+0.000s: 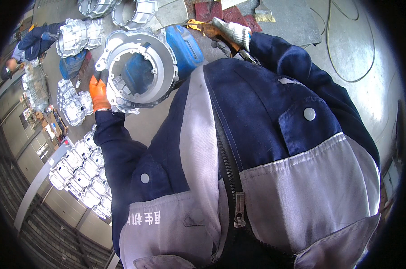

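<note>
A large round cast-metal housing (169, 67), open through the middle, stands in front of me on the left. My left hand (98, 93), in an orange glove, grips its left edge; the housing partly hides the fingertips. Farther right, my right hand (233, 32), in a white knitted glove, is closed around an orange-brown air tool (221, 37). A metal hose fitting (247, 56) shows at the tool's near end. From its other end a thin shaft points left toward the housing's upper rim; I cannot tell whether it touches. A blue plastic jerrycan (183, 47) lies just behind the housing.
More castings (79, 36) stand at the far left, and rows of them (84, 172) fill the left side. Another person (37, 41) bends over there. Red mats (208, 10) and a brush (264, 12) lie ahead. A hose (374, 58) curves across the floor at right.
</note>
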{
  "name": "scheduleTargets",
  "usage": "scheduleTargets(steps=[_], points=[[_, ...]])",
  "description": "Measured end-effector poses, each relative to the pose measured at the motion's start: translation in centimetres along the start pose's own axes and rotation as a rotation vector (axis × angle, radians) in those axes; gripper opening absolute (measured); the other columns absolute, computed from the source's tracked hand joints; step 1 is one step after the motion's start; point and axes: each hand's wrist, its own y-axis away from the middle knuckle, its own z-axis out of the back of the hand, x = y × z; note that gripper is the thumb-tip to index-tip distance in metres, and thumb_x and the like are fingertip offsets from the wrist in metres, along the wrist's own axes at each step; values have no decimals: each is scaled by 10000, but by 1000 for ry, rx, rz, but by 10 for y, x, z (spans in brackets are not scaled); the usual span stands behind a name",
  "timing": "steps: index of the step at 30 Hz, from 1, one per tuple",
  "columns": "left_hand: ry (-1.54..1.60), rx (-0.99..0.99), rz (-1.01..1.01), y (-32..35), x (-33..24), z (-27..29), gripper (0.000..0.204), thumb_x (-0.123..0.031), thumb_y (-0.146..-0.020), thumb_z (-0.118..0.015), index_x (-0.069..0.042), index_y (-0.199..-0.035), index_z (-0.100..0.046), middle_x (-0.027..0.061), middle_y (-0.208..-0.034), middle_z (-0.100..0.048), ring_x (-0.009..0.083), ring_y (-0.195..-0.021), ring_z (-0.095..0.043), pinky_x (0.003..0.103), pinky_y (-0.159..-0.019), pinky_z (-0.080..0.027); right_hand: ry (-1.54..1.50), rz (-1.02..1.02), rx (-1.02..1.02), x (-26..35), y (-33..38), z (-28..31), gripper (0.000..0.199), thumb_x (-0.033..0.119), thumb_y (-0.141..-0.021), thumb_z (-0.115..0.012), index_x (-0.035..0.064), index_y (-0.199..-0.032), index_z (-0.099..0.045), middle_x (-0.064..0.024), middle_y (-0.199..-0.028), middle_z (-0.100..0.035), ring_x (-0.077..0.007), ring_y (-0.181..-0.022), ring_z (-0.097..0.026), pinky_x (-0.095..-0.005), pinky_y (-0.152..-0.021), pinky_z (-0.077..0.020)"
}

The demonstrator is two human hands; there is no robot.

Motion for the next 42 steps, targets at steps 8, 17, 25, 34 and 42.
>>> scheduleTargets(steps=[8,17,25,34,42], points=[[-20,-4,26,0,0,1,293,-119,-819,-635,-2,-1085,-594,-1,-961,-611,78,-849,-537,222,-749,-422,-89,-37,54,8,18,3,665,665,-787,-434,48,-977,-591,-72,-747,-614,-95,-521,-556,-206,-487,-481],[-30,-13,-19,-3,2,2,298,-120,-814,-641,-1,-1083,-595,4,-954,-612,84,-855,-533,221,-748,-419,-24,-52,43,11,12,-4,706,683,-793,-401,28,-989,-575,-76,-712,-594,-82,-458,-524,-196,-419,-455],[-17,-17,58,-2,-4,-1,282,-128,-826,-633,-8,-1078,-597,3,-940,-616,85,-808,-543,230,-720,-435,52,-126,-9,-41,6,30,567,603,-851,-400,101,-1043,-582,-42,-778,-602,-71,-572,-534,-193,-485,-433],[35,13,27,-2,-3,-1,290,-139,-823,-638,1,-1073,-597,1,-930,-618,78,-803,-535,228,-718,-430,-24,-105,57,-91,-9,45,554,604,-847,-413,117,-1051,-584,-23,-786,-586,-72,-564,-497,-192,-501,-425],[59,-3,47,-10,15,12,288,-125,-814,-644,-3,-1072,-602,1,-959,-614,78,-834,-538,216,-737,-421,169,-77,16,-78,-7,33,441,440,-934,-342,91,-1109,-547,-58,-940,-597,-105,-761,-565,-230,-676,-467]])
